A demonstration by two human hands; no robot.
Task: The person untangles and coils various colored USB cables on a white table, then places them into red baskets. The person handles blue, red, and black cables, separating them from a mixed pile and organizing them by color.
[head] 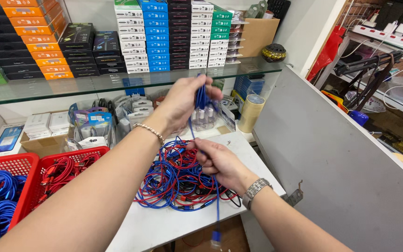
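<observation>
Our left hand [183,100] grips the blue cable [200,100] bundle, right hand [215,161] pinches its strand; dangling plug at frame bottom may snag the tangled pile [178,179].

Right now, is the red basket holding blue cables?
No, the red basket holds red cables; blue ones fill the neighbouring basket.

A thin blue cable [201,100] is gathered in loops inside the upper grip, runs down taut through the lower grip, then hangs past the worktop edge, ending in a blue plug [216,236] well below both grips.
</observation>
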